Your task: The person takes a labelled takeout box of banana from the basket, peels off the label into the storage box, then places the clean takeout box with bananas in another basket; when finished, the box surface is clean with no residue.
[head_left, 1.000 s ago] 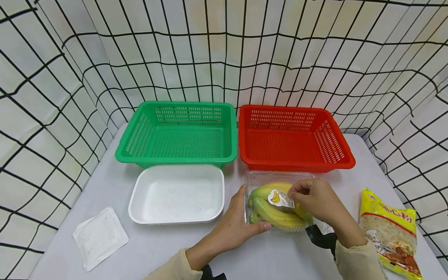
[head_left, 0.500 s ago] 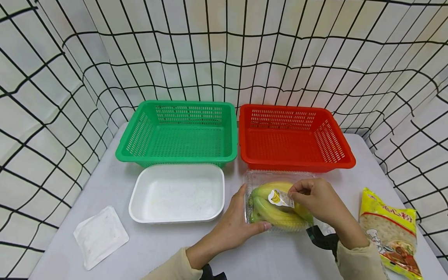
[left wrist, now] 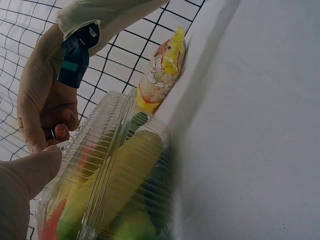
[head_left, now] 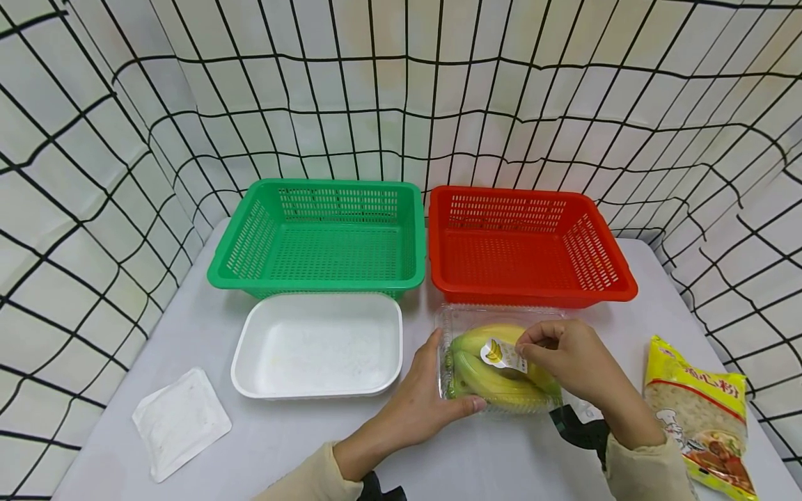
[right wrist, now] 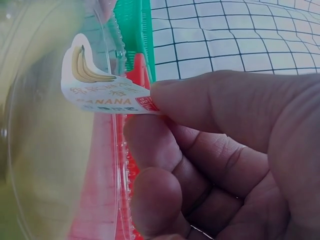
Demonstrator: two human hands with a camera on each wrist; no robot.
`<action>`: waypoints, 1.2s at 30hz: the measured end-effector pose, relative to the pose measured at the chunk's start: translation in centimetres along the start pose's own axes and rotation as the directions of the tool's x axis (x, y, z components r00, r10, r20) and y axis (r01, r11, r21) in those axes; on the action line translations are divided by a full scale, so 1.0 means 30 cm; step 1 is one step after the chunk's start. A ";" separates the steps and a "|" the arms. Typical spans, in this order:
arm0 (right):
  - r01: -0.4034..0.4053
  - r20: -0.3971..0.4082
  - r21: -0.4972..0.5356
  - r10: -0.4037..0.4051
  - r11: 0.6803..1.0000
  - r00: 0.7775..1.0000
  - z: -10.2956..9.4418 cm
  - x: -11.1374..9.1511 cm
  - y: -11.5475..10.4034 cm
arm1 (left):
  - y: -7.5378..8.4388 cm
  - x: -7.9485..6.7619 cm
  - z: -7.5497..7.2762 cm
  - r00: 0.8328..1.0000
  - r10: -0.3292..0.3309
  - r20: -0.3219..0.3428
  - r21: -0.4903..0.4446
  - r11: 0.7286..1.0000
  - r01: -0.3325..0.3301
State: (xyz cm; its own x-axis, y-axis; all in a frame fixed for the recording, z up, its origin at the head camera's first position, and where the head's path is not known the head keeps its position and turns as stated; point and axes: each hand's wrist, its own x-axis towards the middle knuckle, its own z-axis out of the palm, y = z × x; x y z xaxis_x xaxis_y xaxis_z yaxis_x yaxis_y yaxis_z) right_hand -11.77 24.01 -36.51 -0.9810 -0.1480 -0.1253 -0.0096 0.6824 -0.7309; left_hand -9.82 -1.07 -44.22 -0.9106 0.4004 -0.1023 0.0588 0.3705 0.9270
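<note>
A clear plastic clamshell container (head_left: 455,317) with bananas (head_left: 485,385) inside sits on the table, in front of the red basket. My left hand (head_left: 421,405) holds its left side, fingers along the side and thumb at the front edge. Over the lid, my right hand (head_left: 576,360) pinches the right end of a label sticker (right wrist: 102,87) between thumb and forefinger. The sticker shows a banana picture and the word BANANA. In the right wrist view it is bent, and the pinched end stands away from the lid. Whether its left part still sticks to the lid, I cannot tell.
A green basket (head_left: 316,285) and a red basket (head_left: 532,296) stand at the back. A white tray (head_left: 316,348) lies left of the container, with a flat white packet (head_left: 182,424) nearer the front left. A yellow food bag (head_left: 698,417) lies far right. Black wire mesh surrounds the table.
</note>
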 end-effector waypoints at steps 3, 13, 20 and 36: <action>-0.003 -0.001 0.002 0.003 1.000 1.000 -0.001 -0.002 -0.002 | 0.001 0.000 0.000 1.000 0.001 0.000 -0.002 1.000 -0.001; -0.004 0.001 0.004 0.004 1.000 1.000 -0.002 -0.007 -0.011 | -0.001 0.001 0.001 1.000 0.002 0.000 -0.007 1.000 -0.002; 0.009 0.005 0.023 -0.009 1.000 1.000 -0.003 -0.011 -0.016 | -0.001 0.000 -0.001 1.000 0.010 0.007 -0.017 1.000 -0.010; 0.045 0.011 0.037 -0.046 0.998 0.999 -0.003 -0.015 -0.037 | -0.001 0.002 -0.003 1.000 0.005 0.014 -0.038 0.999 -0.004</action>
State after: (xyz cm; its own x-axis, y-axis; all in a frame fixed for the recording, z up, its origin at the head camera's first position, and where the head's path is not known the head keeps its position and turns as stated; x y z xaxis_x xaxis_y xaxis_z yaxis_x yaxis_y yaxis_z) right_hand -11.34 23.37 -35.58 -0.9774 -0.1866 -0.0989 -0.0467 0.6479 -0.7603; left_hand -9.91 -1.12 -44.22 -0.9044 0.4141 -0.1027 0.0472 0.3365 0.9405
